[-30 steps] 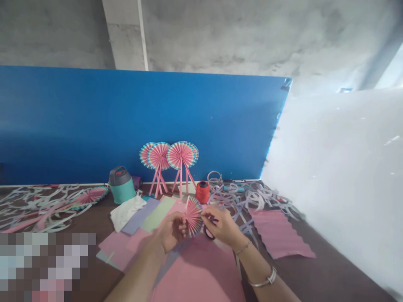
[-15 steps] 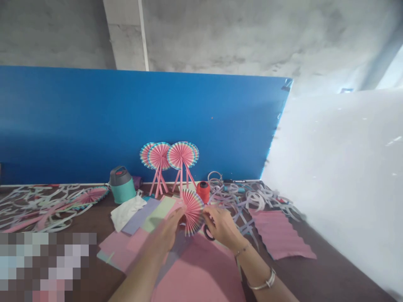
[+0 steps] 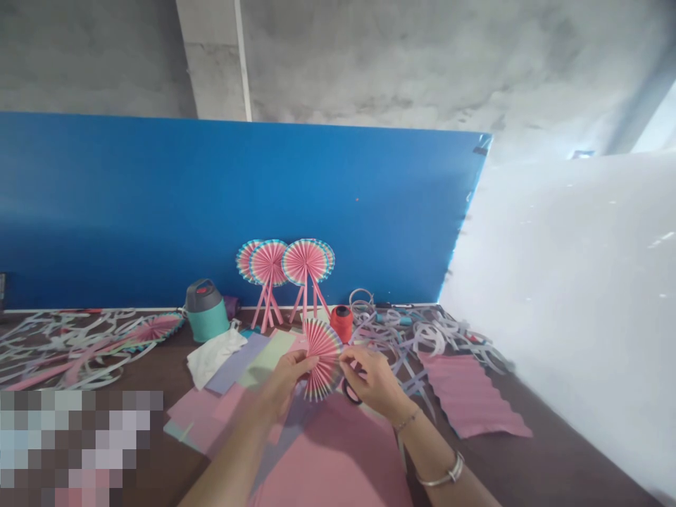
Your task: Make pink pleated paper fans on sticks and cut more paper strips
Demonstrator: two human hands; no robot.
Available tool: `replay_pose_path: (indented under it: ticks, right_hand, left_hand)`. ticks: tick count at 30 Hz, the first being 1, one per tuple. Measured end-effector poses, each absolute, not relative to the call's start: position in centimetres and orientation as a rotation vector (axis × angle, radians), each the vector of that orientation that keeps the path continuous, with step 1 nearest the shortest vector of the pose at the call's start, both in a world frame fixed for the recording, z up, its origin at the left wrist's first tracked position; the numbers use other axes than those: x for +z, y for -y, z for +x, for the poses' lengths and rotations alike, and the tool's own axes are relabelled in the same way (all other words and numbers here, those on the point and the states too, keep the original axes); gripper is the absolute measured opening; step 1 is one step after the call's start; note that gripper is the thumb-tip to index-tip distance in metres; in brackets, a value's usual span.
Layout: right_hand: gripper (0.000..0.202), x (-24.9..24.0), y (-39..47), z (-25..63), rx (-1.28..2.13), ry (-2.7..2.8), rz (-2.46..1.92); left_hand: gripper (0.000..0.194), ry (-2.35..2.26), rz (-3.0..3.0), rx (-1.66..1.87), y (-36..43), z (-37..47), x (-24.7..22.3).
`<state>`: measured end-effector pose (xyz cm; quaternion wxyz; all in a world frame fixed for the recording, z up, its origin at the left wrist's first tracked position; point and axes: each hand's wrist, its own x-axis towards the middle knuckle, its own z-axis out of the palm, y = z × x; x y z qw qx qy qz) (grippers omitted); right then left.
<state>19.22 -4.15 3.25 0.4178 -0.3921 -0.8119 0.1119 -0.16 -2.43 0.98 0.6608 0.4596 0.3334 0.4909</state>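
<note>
The left hand (image 3: pixel 288 378) is clamped on a pleated fan (image 3: pixel 328 358), its thumb lying on the pink folds near the fan's inner edge. The right hand (image 3: pixel 374 380), at four o'clock from the fan, has its thumb and forefinger drawn together on the outer rim. Bracelets (image 3: pixel 441 480) circle the wrist on that side. The fan itself stands upright between the two hands, spread into a broad half round with a striped, many-coloured border.

Reading the clock from the fan, a large pink sheet (image 3: pixel 338 458) covers the tabletop (image 3: pixel 528 461) at six o'clock. A black loop (image 3: pixel 346 394) shows just beside the right hand, at about five, partly hidden by its fingers. A red spool (image 3: pixel 341 326) is near, at one o'clock, while loose strips (image 3: pixel 430 338) tangle between two and three. A wavy pink piece (image 3: pixel 472 398) lies flat just past three.

At nine there is a crumpled white cloth (image 3: pixel 214 357), touching a lilac sheet (image 3: pixel 239 365) with a pale green sheet (image 3: pixel 268 358) beside it. A teal jar (image 3: pixel 208 320) with a grey lid sits towards ten. Finished round fans (image 3: pixel 272 263) on pink legs stand between eleven and twelve, before a blue panel (image 3: pixel 338 183)
</note>
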Motion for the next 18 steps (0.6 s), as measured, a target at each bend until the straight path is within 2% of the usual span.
replay_pose_path:
  ticks: [9, 18]
  right_hand:
    - [0.013, 3.02, 3.98, 19.27, 0.385, 1.972, -1.002]
    - [0.01, 2.67, 3.78, 19.44, 0.325, 1.99, -0.981]
  left_hand:
    - [0.035, -0.715, 0.993, 1.029, 2.41, -0.3, 0.91]
    - [0.034, -0.698, 1.032, 1.031, 2.25, -0.37, 0.41]
